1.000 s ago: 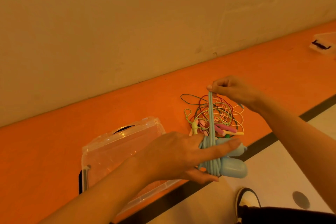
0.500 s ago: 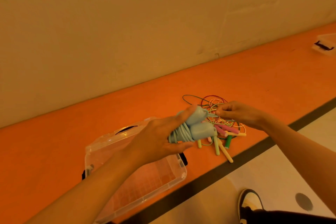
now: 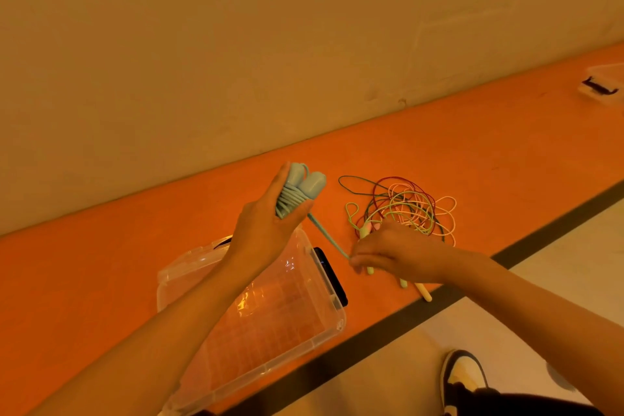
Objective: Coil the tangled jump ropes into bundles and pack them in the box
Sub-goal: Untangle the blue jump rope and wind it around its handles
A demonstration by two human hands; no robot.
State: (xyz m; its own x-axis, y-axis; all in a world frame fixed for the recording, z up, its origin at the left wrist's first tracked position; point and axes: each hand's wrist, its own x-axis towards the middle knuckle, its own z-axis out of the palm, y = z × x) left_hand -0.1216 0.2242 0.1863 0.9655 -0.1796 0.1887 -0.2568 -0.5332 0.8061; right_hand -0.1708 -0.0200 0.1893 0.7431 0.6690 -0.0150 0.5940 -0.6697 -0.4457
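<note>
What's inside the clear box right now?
No rope shows inside the clear box; the orange surface shows through it. The left forearm covers part of it, so that part is hidden.

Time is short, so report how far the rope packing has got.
Done: the blue jump rope is mostly wound round its handles, gripped in the left hand. In hand: the right hand pinches its loose end. Left: the tangled ropes lie unsorted, and the clear box holds no bundle.
</note>
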